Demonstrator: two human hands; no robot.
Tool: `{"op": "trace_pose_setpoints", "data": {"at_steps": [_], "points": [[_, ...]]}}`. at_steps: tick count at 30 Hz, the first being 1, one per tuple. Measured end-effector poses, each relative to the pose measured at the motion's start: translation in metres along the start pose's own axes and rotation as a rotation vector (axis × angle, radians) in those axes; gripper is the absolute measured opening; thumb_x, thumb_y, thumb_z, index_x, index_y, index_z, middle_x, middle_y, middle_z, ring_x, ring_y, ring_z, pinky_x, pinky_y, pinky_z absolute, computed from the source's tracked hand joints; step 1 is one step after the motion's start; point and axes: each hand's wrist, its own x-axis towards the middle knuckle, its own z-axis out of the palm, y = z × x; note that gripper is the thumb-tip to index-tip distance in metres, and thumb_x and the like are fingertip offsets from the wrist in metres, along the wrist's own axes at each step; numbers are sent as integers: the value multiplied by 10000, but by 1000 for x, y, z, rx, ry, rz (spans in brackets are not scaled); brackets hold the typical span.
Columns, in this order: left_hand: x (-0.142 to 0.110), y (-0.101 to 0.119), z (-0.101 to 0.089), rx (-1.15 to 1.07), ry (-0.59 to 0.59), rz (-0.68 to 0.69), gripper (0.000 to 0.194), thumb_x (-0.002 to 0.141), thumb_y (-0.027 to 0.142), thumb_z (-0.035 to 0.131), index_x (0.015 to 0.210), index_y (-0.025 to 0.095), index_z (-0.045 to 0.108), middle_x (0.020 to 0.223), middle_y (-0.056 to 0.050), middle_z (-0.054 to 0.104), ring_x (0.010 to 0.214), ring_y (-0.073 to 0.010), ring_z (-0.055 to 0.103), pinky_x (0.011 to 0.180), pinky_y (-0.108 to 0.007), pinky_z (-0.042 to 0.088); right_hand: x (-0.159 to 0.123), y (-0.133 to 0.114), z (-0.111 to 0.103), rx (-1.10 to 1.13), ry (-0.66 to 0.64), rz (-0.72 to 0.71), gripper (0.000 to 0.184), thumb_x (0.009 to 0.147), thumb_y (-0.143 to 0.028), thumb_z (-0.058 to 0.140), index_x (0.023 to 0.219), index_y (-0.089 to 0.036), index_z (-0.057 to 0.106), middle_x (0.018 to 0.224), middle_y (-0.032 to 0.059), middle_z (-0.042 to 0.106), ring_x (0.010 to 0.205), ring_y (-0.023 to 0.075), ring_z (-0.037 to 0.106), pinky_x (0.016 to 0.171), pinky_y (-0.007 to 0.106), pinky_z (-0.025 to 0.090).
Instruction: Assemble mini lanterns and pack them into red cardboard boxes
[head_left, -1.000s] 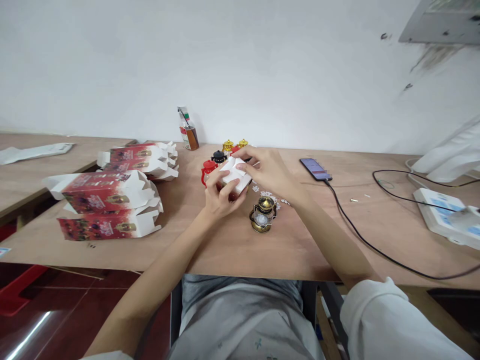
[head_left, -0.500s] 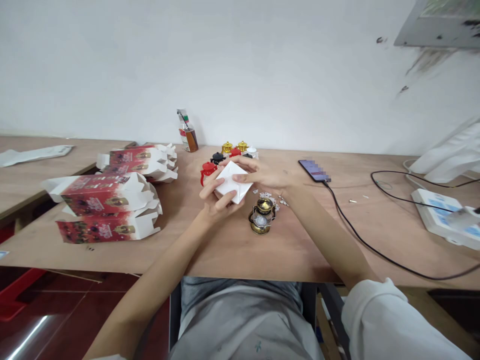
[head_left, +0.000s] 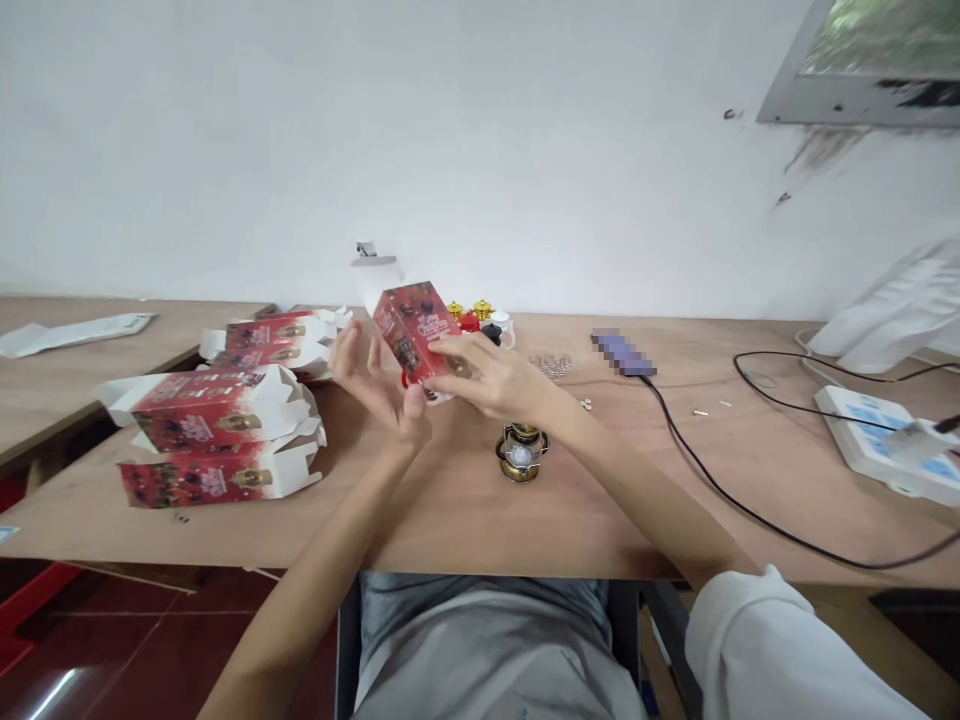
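From the head view, holds a red box [head_left: 416, 325] raised above the tabletop [head_left: 450, 525], gripped along its lower right part between thumb and fingers of the right hand [head_left: 487, 378]. Leans at a slant, with the upper end toward the left. Shows glossy-looking red faces, with pale lettering across the larger one, dark rounded decorations toward its top, and small dark printing low on the narrower face, too blurred to read. Ends above in a white flap [head_left: 377, 282], smeared by motion. Holds nothing in the left hand [head_left: 386, 400], opened wide with curved fingers just beside the box; cannot tell whether touching. Has a small brass-coloured lantern [head_left: 519, 462] upright below the right wrist, and similar red-printed cartons [head_left: 202, 420] to the left.
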Motion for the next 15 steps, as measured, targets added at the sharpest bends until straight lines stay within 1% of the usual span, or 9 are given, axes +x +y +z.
{"op": "trace_pose_setpoints", "data": {"at_steps": [1, 2, 4, 5, 7, 8, 11, 13, 15], "points": [[4, 0, -1, -9, 28, -29, 742, 727, 719, 495, 1309, 324, 257, 1392, -65, 239, 1363, -310, 234, 1057, -497, 345, 0, -1, 6, -47, -10, -20, 252, 909, -113, 444, 1024, -235, 633, 1237, 78, 544, 1177, 202, 474, 939, 398, 479], [7, -1, -3, 2, 1, -82, 730, 739, 656, 553, 1321, 318, 269, 1397, -70, 253, 1354, -296, 258, 1054, -474, 355, 0, -2, 11, -78, -22, -33, 255, 916, -122, 440, 1036, -241, 630, 1230, 74, 550, 1171, 200, 476, 930, 392, 484], [13, -6, -6, 8, -79, -187, 730, 769, 583, 585, 1354, 311, 242, 1376, -92, 305, 1306, -275, 355, 1022, -439, 393, 1, -6, 14, -99, -55, -38, 269, 922, -126, 434, 1076, -248, 619, 1231, 73, 551, 1174, 200, 469, 928, 386, 479], [14, -9, -8, -4, -116, -215, 741, 782, 573, 578, 1370, 312, 211, 1350, -100, 338, 1259, -263, 420, 990, -422, 422, 3, -8, 11, -90, -80, -26, 271, 919, -126, 441, 1090, -246, 613, 1236, 76, 548, 1178, 202, 464, 936, 389, 470], [16, -16, -10, -29, -193, -225, 771, 786, 564, 574, 1390, 317, 164, 1293, -105, 391, 1152, -245, 519, 908, -389, 476, 5, -13, 0, -22, -156, 15, 247, 904, -149, 486, 1103, -236, 603, 1231, 82, 549, 1167, 206, 472, 952, 396, 451], [16, -18, -10, -34, -223, -219, 774, 786, 555, 576, 1393, 317, 161, 1276, -105, 403, 1115, -240, 543, 870, -375, 494, 7, -15, -9, 35, -208, 44, 241, 894, -178, 518, 1117, -231, 592, 1223, 83, 555, 1151, 207, 485, 954, 395, 444], [15, -18, -10, -17, -288, -186, 762, 770, 506, 599, 1389, 313, 199, 1267, -103, 395, 1070, -239, 550, 777, -338, 522, 7, -16, -41, 202, -389, 180, 344, 860, -288, 592, 1191, -219, 532, 1139, 77, 605, 1050, 205, 553, 890, 358, 457], [13, -13, -10, 6, -358, -173, 767, 746, 451, 625, 1387, 316, 224, 1270, -100, 373, 1048, -233, 539, 714, -307, 529, 3, -13, -57, 184, -511, 322, 388, 808, -306, 652, 1166, -204, 541, 1068, 79, 631, 978, 221, 583, 801, 326, 459], [11, -8, -9, 34, -445, -157, 768, 716, 401, 647, 1376, 317, 264, 1269, -95, 344, 1025, -222, 520, 672, -287, 530, -2, -8, -65, 125, -669, 460, 432, 716, -297, 733, 1100, -185, 571, 1008, 84, 644, 916, 237, 599, 706, 292, 442]]}}
